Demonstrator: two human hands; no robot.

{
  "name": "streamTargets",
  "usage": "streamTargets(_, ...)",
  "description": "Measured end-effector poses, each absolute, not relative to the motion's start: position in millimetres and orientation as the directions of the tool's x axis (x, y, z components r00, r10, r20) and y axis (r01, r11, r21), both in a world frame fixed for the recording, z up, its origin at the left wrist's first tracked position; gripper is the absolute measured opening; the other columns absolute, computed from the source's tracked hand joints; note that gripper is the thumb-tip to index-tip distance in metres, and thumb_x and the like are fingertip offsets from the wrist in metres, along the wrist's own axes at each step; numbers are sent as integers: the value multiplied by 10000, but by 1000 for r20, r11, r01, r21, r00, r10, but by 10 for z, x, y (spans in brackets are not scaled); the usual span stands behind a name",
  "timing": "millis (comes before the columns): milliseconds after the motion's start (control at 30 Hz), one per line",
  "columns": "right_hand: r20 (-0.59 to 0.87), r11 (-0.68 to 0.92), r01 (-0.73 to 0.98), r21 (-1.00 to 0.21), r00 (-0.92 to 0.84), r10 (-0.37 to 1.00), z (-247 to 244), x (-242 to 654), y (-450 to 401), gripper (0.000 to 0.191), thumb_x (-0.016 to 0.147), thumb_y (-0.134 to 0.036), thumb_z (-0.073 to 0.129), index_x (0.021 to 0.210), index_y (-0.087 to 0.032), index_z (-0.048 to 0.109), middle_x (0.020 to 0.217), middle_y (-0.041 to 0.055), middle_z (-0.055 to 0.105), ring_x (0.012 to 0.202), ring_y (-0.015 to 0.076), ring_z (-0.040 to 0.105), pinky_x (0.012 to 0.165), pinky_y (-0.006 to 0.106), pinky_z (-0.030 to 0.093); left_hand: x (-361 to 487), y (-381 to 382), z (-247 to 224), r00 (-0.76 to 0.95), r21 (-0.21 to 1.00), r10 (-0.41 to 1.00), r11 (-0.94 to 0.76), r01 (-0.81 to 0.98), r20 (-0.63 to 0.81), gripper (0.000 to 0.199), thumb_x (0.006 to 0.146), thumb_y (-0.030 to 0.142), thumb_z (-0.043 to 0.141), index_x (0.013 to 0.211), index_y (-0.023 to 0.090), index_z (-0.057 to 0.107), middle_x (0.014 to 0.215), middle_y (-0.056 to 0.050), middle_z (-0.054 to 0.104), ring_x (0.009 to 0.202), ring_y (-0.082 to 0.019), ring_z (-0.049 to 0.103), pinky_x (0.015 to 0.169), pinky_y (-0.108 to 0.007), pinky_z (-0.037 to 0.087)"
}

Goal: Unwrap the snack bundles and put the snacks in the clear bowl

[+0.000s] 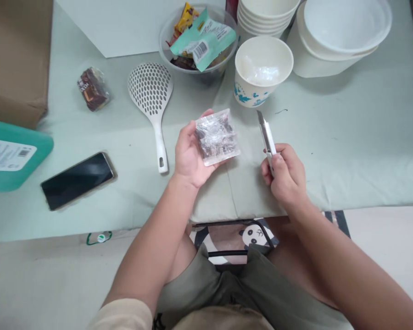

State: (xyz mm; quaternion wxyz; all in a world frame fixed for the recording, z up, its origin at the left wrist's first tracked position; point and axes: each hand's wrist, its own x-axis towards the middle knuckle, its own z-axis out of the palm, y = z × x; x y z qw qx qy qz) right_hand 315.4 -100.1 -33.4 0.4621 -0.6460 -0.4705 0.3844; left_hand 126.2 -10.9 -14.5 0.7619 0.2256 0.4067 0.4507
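Observation:
My left hand [189,158] is closed on a small clear plastic packet [218,137] with dark contents, tilted up above the table's front part. In my right hand [287,176] is a utility knife [267,137], its blade extended and pointing away from me. The knife and the packet are apart. Just beyond them stands a paper cup [253,87] with a blue leaf print and some clear plastic inside. To the left of my left hand lies a white slotted skimmer [154,98], handle toward me.
A clear bowl of snack packets [201,43], stacked paper cups [258,25] and white tubs [330,57] stand at the back. A phone [78,179], a cocoa snack [92,89], a green container [20,172] and a cardboard box [17,59] occupy the left.

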Motion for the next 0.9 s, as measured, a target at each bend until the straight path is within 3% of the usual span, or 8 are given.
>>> streamTargets(133, -184, -196, 40, -980, 199, 963, -326, 2999, -1099, 305, 1026, -472, 488, 1257, -274, 509, 678, -66, 635, 424, 97, 523, 423, 230, 431, 1363, -150, -128, 312, 739, 865, 499, -452, -393, 500, 899, 698, 562, 1152, 280, 674, 1171, -61, 756, 1061, -282, 762, 735, -362, 640)
streamTargets(300, -181, -179, -23, -984, 88, 980, -393, 2773, -1195, 493, 1027, -404, 501, 1506, -364, 392, 1073, 15, 702, 472, 79, 598, 392, 233, 473, 1483, -199, -216, 334, 741, 862, 501, -447, -381, 341, 852, 499, 678, 1083, 249, 653, 1085, -61, 756, 910, -244, 751, 606, -309, 588)
streamTargets(367, -173, -173, -1, -985, 70, 982, -428, 2733, -1199, 526, 1026, -385, 509, 1542, -376, 405, 1083, 32, 695, 493, 94, 609, 420, 266, 513, 1511, -211, -242, 343, 745, 859, 503, -438, -379, 293, 804, 383, 718, 1054, 252, 641, 1030, -32, 746, 823, -207, 730, 580, -286, 562)
streamTargets(500, -139, -144, 103, -984, 59, 989, -486, 2736, -1187, 594, 1025, -324, 468, 1608, -374, 371, 843, 10, 664, 513, 151, 607, 633, 415, 641, 1539, -217, -266, 323, 757, 866, 494, -427, -383, 324, 745, 253, 696, 1065, 243, 646, 942, 0, 731, 763, -178, 711, 621, -291, 583)
streamTargets(667, -78, -78, 207, -975, 10, 997, -495, 2743, -1192, 646, 1017, -274, 388, 1651, -364, 301, 749, 8, 631, 611, 211, 643, 842, 538, 646, 1553, -215, -274, 282, 774, 886, 461, -435, -369, 389, 668, 122, 594, 1035, 228, 669, 922, 14, 753, 798, -162, 714, 713, -282, 595)
streamTargets(800, -32, -32, 290, -956, 5, 999, -436, 2714, -1172, 635, 1007, -271, 387, 1637, -346, 361, 918, 70, 697, 924, 278, 716, 942, 547, 624, 1553, -219, -289, 306, 778, 886, 455, -433, -349, 334, 683, 117, 597, 988, 225, 680, 895, 12, 742, 824, -164, 718, 729, -275, 584)
streamTargets(900, 11, 8, 356, -935, 7, 1000, -417, 2694, -1149, 642, 1005, -258, 382, 1641, -344, 365, 1058, 94, 694, 1024, 283, 701, 953, 539, 614, 1558, -216, -319, 319, 760, 883, 461, -457, -344, 201, 846, 316, 638, 1012, 228, 707, 962, -16, 758, 850, -185, 730, 713, -298, 599)
